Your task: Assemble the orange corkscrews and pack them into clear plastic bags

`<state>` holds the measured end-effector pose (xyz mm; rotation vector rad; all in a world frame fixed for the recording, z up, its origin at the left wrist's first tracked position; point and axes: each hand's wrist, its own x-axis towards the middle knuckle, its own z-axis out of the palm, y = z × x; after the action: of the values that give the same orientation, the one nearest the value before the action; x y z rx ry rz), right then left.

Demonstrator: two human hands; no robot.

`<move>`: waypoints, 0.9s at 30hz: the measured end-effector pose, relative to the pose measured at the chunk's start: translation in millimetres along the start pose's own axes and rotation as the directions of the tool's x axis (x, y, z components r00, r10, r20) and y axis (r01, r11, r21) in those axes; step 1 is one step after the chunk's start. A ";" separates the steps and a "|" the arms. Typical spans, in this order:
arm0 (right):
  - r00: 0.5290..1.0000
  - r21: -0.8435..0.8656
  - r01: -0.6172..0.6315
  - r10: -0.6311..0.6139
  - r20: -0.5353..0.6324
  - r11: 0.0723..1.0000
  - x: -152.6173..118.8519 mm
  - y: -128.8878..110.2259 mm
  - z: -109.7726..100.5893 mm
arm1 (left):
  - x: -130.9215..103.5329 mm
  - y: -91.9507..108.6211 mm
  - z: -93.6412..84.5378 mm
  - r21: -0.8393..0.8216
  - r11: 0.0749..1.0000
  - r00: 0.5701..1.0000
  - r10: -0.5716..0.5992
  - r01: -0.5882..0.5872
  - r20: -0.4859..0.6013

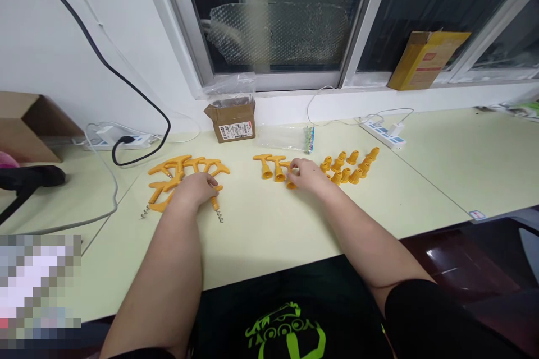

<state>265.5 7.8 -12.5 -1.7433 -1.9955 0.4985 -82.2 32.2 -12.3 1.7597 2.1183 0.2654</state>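
Note:
My left hand is closed on the yellow T-handle of a corkscrew, whose bare metal spiral points toward me. Under and behind that hand lies a pile of similar yellow corkscrew handles, one with its spiral showing at the left. My right hand has its fingers around another yellow corkscrew, which has a bell-shaped sleeve; my fingers hide part of it. Two more sleeved corkscrews lie just left of it. Several loose yellow sleeves stand to the right of my right hand.
Along the wall are an open cardboard box, a clear plastic bag and a white power strip. A black cable hangs at the left, above another power strip. A yellow carton leans against the window.

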 end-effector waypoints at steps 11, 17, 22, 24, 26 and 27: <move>0.995 -0.320 -0.008 -0.024 -0.097 0.948 -39.4 58.7 -58.4 | -13.5 18.5 -4.0 -0.270 0.957 0.962 0.031 -0.107 -0.272; 0.966 -0.091 0.245 -0.251 -0.059 0.965 -38.4 38.1 -54.7 | -23.5 53.1 16.2 -0.835 0.528 0.988 0.106 -0.152 -0.112; 0.920 0.296 0.373 -0.393 0.006 0.879 -22.8 0.5 -60.8 | -33.9 77.5 32.4 -0.969 0.229 0.977 0.210 -0.096 -0.047; 0.925 0.327 0.365 -0.380 -0.020 0.872 -12.7 -9.9 -58.6 | -36.6 81.4 35.2 -0.981 0.182 0.974 0.225 -0.065 -0.023; 0.924 0.331 0.381 -0.372 -0.096 0.863 -2.5 -13.9 -51.9 | -37.6 82.8 37.0 -0.986 0.162 0.975 0.221 -0.044 -0.007; 0.921 0.347 0.388 -0.369 -0.122 0.854 1.8 -13.6 -46.9 | -37.6 83.0 37.8 -0.986 0.158 0.977 0.214 -0.043 -0.008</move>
<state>279.6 6.9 34.3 -1.0932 -1.9876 0.6319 13.6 8.8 -9.6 0.9884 1.0367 1.2355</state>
